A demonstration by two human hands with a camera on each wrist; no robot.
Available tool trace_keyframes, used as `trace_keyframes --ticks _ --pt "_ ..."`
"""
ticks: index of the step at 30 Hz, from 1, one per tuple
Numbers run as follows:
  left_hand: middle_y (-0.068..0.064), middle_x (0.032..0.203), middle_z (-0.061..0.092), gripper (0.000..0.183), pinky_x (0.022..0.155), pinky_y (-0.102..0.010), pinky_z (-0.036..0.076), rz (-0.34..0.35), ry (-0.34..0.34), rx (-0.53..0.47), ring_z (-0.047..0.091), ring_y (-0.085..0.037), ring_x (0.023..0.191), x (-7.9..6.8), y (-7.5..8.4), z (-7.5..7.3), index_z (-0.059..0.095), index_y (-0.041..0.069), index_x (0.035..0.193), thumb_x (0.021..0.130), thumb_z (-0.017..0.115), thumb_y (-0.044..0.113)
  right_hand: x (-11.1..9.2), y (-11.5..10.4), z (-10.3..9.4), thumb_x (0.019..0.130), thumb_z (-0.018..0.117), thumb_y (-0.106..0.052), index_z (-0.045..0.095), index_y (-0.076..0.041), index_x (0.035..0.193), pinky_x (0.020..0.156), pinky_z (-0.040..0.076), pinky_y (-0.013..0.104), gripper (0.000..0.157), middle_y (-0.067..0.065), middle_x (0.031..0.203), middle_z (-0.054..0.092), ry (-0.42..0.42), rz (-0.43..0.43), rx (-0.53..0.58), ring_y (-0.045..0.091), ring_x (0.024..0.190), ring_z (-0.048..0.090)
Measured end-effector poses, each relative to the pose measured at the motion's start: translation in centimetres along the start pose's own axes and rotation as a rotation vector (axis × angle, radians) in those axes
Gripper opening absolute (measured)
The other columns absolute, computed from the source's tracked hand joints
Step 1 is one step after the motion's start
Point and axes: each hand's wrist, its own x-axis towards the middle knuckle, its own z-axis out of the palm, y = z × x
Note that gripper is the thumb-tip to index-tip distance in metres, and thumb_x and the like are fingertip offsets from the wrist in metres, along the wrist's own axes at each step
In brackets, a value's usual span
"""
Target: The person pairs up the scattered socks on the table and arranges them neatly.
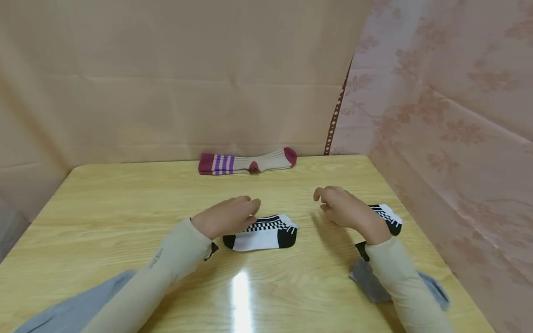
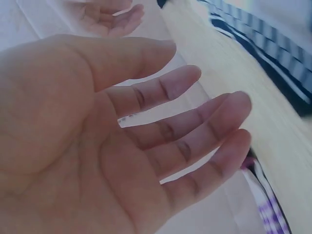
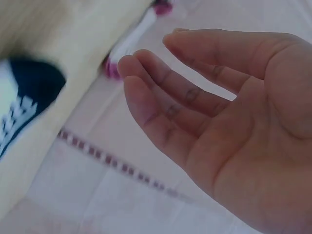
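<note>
A white ankle sock with black heel, toe and checks [image 1: 258, 239] lies flat mid-table in the head view. My left hand [image 1: 231, 216] hovers over its left end, overlapping it in this view; the left wrist view shows the palm [image 2: 87, 126] bare and the fingers loosely bent. Farther right, my right hand [image 1: 343, 208] is held above the table, its fingers slightly bent and nothing in the palm [image 3: 243, 141]. Partly behind the right wrist lies a second black-and-white ankle sock [image 1: 389, 217].
At the table's back edge lies a cream sock pair with maroon ends and purple stripes [image 1: 245, 163]. Grey socks [image 1: 370, 282] lie under the right forearm, and a larger grey cloth [image 1: 87, 298] lies at front left. Curtains [image 1: 208, 83] hang behind the table [image 1: 125, 199].
</note>
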Motion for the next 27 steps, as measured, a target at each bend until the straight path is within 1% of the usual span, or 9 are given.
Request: trace_keyframes --ticks 2,5,8,11,16,19,21,24,27 --pt "-0.003 0.089 0.059 0.010 0.067 -0.027 0.049 0.037 0.018 0.031 0.052 -0.014 0.075 1.1 0.7 -0.1 0.061 0.007 0.105 0.099 0.063 0.016 -0.3 1.2 -0.9 0.094 0.053 0.007 0.062 0.001 0.116 0.079 0.054 0.045 0.025 0.018 0.105 0.067 -0.001 0.038 0.028 0.029 0.094 0.064" --pt "-0.003 0.090 0.059 0.009 0.068 -0.026 0.048 0.107 0.044 0.060 0.052 -0.013 0.077 3.1 1.9 -0.2 0.061 0.008 0.104 0.099 0.062 0.016 -0.9 3.0 -2.0 0.095 0.056 0.004 0.061 0.002 0.114 0.076 0.055 0.045 0.021 0.019 0.102 0.067 0.004 0.095 0.044 0.030 0.089 0.065" --pt "-0.004 0.095 0.060 0.013 0.070 -0.025 0.049 0.165 0.049 0.051 0.053 -0.013 0.080 5.0 3.4 -0.3 0.062 0.006 0.109 0.100 0.061 0.016 -1.3 4.7 -2.7 0.095 0.059 0.000 0.061 0.004 0.114 0.074 0.054 0.044 0.020 0.019 0.099 0.067 -0.002 0.155 0.048 0.029 0.085 0.064" --pt "-0.005 0.100 0.061 0.018 0.074 -0.025 0.050 0.200 0.045 0.038 0.055 -0.014 0.084 6.5 4.7 -0.2 0.062 0.005 0.115 0.101 0.059 0.016 -1.6 5.9 -3.0 0.094 0.060 -0.003 0.061 0.006 0.114 0.076 0.054 0.045 0.021 0.020 0.099 0.067 -0.016 0.190 0.059 0.030 0.087 0.065" --pt "-0.007 0.105 0.063 0.018 0.078 -0.024 0.051 0.263 0.089 0.031 0.059 -0.015 0.090 8.3 6.0 0.3 0.062 0.005 0.115 0.101 0.059 0.015 -2.1 7.3 -3.1 0.095 0.060 -0.006 0.059 0.006 0.114 0.075 0.053 0.045 0.022 0.022 0.102 0.067 -0.036 0.235 0.085 0.031 0.089 0.064" --pt "-0.007 0.108 0.064 0.018 0.079 -0.023 0.051 0.287 0.115 0.036 0.060 -0.015 0.093 9.2 6.7 0.5 0.063 0.005 0.116 0.101 0.059 0.015 -2.5 8.0 -3.3 0.094 0.059 -0.006 0.058 0.006 0.112 0.073 0.051 0.045 0.022 0.022 0.100 0.065 -0.019 0.254 0.080 0.030 0.085 0.061" --pt "-0.006 0.109 0.064 0.019 0.080 -0.022 0.051 0.294 0.125 0.038 0.061 -0.015 0.095 9.9 7.2 0.7 0.064 0.005 0.117 0.100 0.060 0.015 -2.8 8.5 -3.3 0.091 0.059 -0.002 0.057 0.009 0.109 0.072 0.050 0.046 0.021 0.023 0.095 0.062 0.008 0.255 0.079 0.031 0.082 0.059" --pt "-0.005 0.107 0.064 0.019 0.079 -0.020 0.050 0.317 0.132 0.033 0.059 -0.013 0.092 11.4 8.2 1.0 0.065 0.005 0.116 0.100 0.060 0.014 -3.4 9.1 -3.5 0.088 0.059 0.001 0.056 0.012 0.106 0.072 0.049 0.048 0.021 0.024 0.091 0.059 0.041 0.267 0.081 0.034 0.081 0.056" --pt "-0.004 0.102 0.063 0.016 0.075 -0.018 0.048 0.350 0.130 0.013 0.056 -0.011 0.088 13.0 9.5 1.3 0.065 0.005 0.112 0.100 0.059 0.013 -4.0 9.6 -3.7 0.089 0.060 0.000 0.056 0.011 0.106 0.074 0.048 0.050 0.021 0.027 0.097 0.058 0.033 0.302 0.073 0.037 0.086 0.056"
